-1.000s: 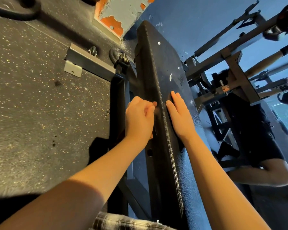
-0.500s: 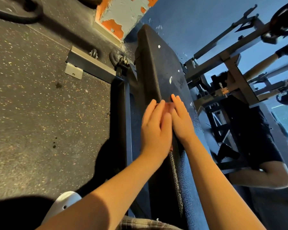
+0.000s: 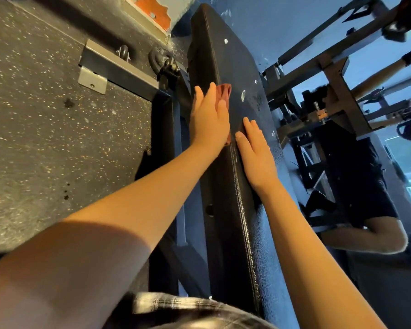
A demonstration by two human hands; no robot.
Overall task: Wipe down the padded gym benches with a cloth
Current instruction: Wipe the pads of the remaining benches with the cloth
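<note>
While specks (image 3: 243, 95) show at 12 o'clock, we judge wiping unfinished: left grip (image 3: 209, 122), released, presses cloth (image 3: 225, 90) on bench (image 3: 233, 58); right grip (image 3: 256, 155) released.

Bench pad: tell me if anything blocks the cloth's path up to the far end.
Nothing visible blocks it. The reddish cloth, pressed under the left hand, has bare bench pad ahead, with only small white specks on the surface. The right hand rests flat nearer the camera, off that path.
</note>
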